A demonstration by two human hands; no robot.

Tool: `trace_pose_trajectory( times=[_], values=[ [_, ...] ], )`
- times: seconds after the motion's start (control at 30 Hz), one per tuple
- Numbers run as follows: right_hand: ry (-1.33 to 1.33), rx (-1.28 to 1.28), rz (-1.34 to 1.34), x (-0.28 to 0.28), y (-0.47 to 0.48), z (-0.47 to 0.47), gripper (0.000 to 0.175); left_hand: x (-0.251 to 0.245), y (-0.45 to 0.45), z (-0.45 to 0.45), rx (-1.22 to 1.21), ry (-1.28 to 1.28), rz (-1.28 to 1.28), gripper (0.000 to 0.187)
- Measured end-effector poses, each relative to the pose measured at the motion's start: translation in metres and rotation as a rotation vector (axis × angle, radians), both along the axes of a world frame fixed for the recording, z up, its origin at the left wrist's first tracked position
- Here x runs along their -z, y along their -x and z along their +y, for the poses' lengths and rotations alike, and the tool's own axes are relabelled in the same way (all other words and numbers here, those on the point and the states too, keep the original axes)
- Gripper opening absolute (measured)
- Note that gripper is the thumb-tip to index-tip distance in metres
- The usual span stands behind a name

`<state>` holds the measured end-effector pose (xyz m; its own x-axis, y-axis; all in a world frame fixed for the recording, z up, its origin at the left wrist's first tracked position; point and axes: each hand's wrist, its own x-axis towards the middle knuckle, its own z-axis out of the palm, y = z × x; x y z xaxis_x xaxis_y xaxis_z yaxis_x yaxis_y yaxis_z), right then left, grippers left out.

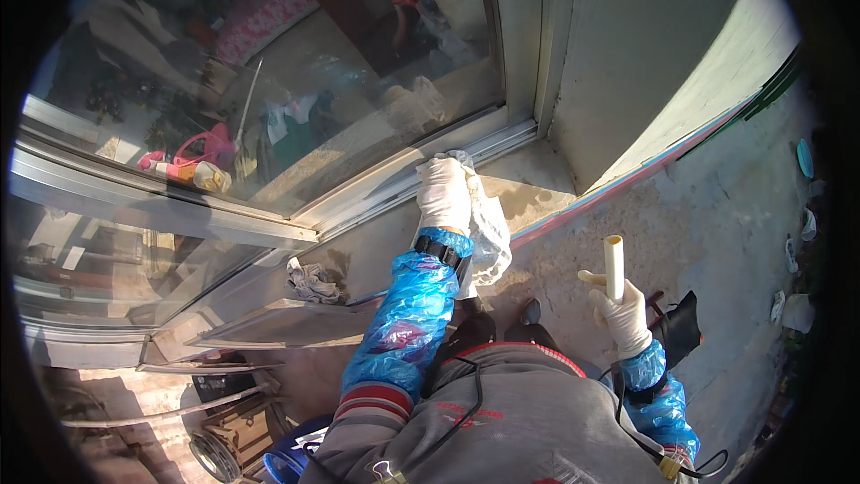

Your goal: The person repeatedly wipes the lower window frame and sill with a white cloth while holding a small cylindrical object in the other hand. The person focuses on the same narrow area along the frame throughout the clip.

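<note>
My left hand (445, 195), in a white glove, grips a white cloth (494, 232) at the window's metal bottom track (376, 196). The cloth hangs down over the edge of the sill, and part of it is hidden under the hand. A blue plastic sleeve cover and a black strap are on that forearm. To the right, away from the window, my right hand (621, 319), also gloved, is closed around a white plastic tube (613, 269) with its open end up. The tube's lower part is hidden by the hand.
A crumpled grey rag (312, 281) lies on the sill (527, 191) to the left. Below it leans a framed panel (295, 323). A blue bucket (295, 450) and a wooden crate (248, 427) stand at lower left. The wall (625, 67) borders the window on the right.
</note>
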<state>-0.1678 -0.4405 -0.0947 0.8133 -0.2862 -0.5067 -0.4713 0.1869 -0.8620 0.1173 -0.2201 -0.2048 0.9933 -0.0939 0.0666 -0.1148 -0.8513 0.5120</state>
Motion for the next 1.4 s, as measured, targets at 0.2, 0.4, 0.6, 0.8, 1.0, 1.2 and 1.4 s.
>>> trace_pose_trajectory(
  times=[0.2,0.4,0.6,0.8,1.0,1.2,1.4],
  values=[
    [0.035,0.048,-0.001,0.02,0.029,-0.031,0.03,-0.027,-0.001,-0.085,0.356,-0.272,-0.378,0.017],
    [0.028,0.069,0.006,0.026,0.031,-0.045,0.03,-0.027,0.069,-0.118,0.655,0.09,0.522,0.02],
    [0.117,0.104,0.01,0.028,0.028,-0.044,0.03,-0.055,0.075,-0.014,0.569,0.269,-0.13,0.014],
    [0.097,0.051,0.039,0.028,0.03,-0.021,0.029,-0.04,0.018,-0.019,0.148,-0.13,-0.369,0.012],
    [0.221,0.054,0.068,0.021,0.04,-0.003,0.025,0.007,0.013,-0.126,0.375,-0.311,-0.136,0.016],
    [0.24,0.155,0.085,0.014,0.055,0.001,0.025,-0.011,0.045,-0.145,0.515,-0.117,-0.128,0.027],
    [0.176,0.241,0.059,0.004,0.053,-0.004,0.031,-0.052,0.097,-0.107,1.207,-0.763,-0.464,0.03]
  ],
)
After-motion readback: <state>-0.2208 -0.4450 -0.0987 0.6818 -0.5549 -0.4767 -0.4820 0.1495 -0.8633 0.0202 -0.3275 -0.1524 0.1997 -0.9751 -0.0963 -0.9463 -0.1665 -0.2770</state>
